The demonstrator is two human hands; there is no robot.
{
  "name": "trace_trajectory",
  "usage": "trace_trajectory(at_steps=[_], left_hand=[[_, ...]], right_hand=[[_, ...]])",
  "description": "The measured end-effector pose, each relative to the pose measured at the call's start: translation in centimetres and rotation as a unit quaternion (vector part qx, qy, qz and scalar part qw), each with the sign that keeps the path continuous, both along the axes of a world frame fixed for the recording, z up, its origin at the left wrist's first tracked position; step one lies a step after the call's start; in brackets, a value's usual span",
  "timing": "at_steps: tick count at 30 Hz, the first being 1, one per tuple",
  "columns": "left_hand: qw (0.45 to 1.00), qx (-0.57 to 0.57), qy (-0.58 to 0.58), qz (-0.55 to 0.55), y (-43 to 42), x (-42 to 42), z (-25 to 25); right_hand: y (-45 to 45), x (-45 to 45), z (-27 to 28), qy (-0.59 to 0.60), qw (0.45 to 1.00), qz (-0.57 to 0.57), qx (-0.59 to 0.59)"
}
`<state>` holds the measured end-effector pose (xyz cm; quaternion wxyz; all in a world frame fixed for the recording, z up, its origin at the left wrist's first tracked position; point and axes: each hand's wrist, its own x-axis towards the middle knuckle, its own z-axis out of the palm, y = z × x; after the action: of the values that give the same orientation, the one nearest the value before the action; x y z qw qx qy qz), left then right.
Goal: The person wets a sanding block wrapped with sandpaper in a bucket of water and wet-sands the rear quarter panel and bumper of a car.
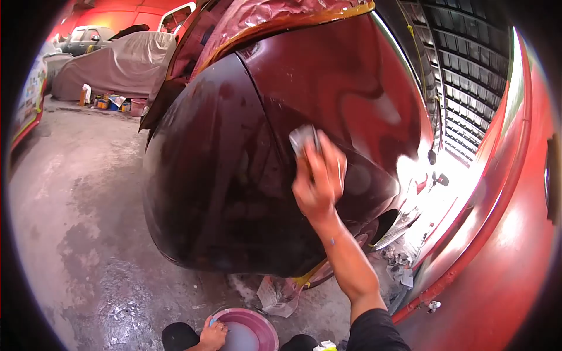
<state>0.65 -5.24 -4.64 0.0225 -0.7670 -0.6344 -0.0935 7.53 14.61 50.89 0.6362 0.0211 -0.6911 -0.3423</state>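
Note:
My right hand (pixel 321 175) is closed on a small greyish pad (pixel 304 138), blurred by motion, and presses it against the dark red car body panel (pixel 234 146) near a vertical seam. Low in the view, my left hand (pixel 214 334) is at the left rim of a pink basin (pixel 266 330) that contains cloudy water (pixel 239 338). Its fingers are closed around a small light blue item (pixel 212 322), mostly hidden by them. Pink masking sheet with orange tape (pixel 281 20) covers the upper part of the car.
Wet concrete floor (pixel 93 234) surrounds the car. A red wall (pixel 497 269) with a pipe and tap (pixel 433 306) runs along the right. Masking paper (pixel 280 295) hangs by the basin. At the back left are a covered car (pixel 126 64) and several containers (pixel 111 104).

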Motion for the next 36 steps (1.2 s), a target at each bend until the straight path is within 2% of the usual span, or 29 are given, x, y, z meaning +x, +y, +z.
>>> trace_trajectory(at_steps=[2, 3, 4, 6, 7, 9, 12, 14, 18, 20, 23, 25, 28, 33, 36], left_hand=[[1.000, -0.013, 0.007, -0.006, -0.8, 0.6, -0.7], [1.000, -0.015, 0.000, 0.002, -0.4, 0.6, -0.4], [1.000, -0.016, -0.006, 0.007, -0.3, 0.4, -0.1], [1.000, -0.024, 0.003, 0.008, -0.6, -0.2, 1.0], [0.999, -0.038, 0.005, 0.004, -0.7, 0.4, 1.4], [1.000, -0.027, 0.001, 0.005, -0.7, 0.3, 2.1], [0.999, -0.037, -0.003, 0.009, -0.6, 0.4, 2.0], [0.999, -0.049, -0.004, 0.010, -0.2, 0.6, 1.6], [0.999, -0.042, 0.002, 0.007, -0.8, 0.4, 1.2], [0.999, -0.047, -0.001, 0.002, -0.8, 0.2, 1.3], [0.999, -0.043, -0.003, -0.006, -0.9, 0.5, 1.4], [0.999, -0.032, 0.007, 0.005, -0.8, 0.5, 1.5], [0.999, -0.054, -0.003, 0.001, -0.7, 0.3, 1.8], [0.999, -0.033, 0.004, 0.005, -0.7, 0.5, 2.3], [1.000, -0.014, 0.003, 0.008, -1.4, 0.6, 1.3]], right_hand=[[-2.2, -3.5, 4.0, 0.010, 0.999, 0.028, -0.034], [-2.0, -2.8, 3.5, -0.001, 1.000, 0.011, -0.027], [-1.7, -1.1, 2.1, -0.012, 1.000, -0.009, -0.018], [1.3, 3.2, -4.2, -0.005, 1.000, -0.021, -0.019], [2.6, 4.6, -7.1, 0.007, 0.998, -0.021, -0.056], [1.4, 2.9, -5.0, 0.009, 0.999, -0.014, -0.037], [-2.5, -4.1, 2.9, 0.008, 0.999, 0.031, -0.010], [-3.9, -5.3, 4.5, -0.011, 0.999, 0.022, -0.024], [-0.9, -0.2, -0.9, -0.006, 1.000, -0.004, -0.024], [-2.1, -2.2, 0.9, 0.005, 1.000, 0.015, 0.015], [-4.5, -6.2, 5.3, -0.010, 1.000, 0.006, 0.001], [-4.2, -5.5, 4.5, -0.006, 1.000, 0.010, 0.000], [-1.7, -2.5, -0.5, 0.018, 1.000, 0.012, -0.013], [-5.5, -7.7, 5.2, 0.010, 1.000, 0.017, -0.023], [-3.4, -4.5, 1.7, 0.026, 1.000, 0.015, -0.001]])
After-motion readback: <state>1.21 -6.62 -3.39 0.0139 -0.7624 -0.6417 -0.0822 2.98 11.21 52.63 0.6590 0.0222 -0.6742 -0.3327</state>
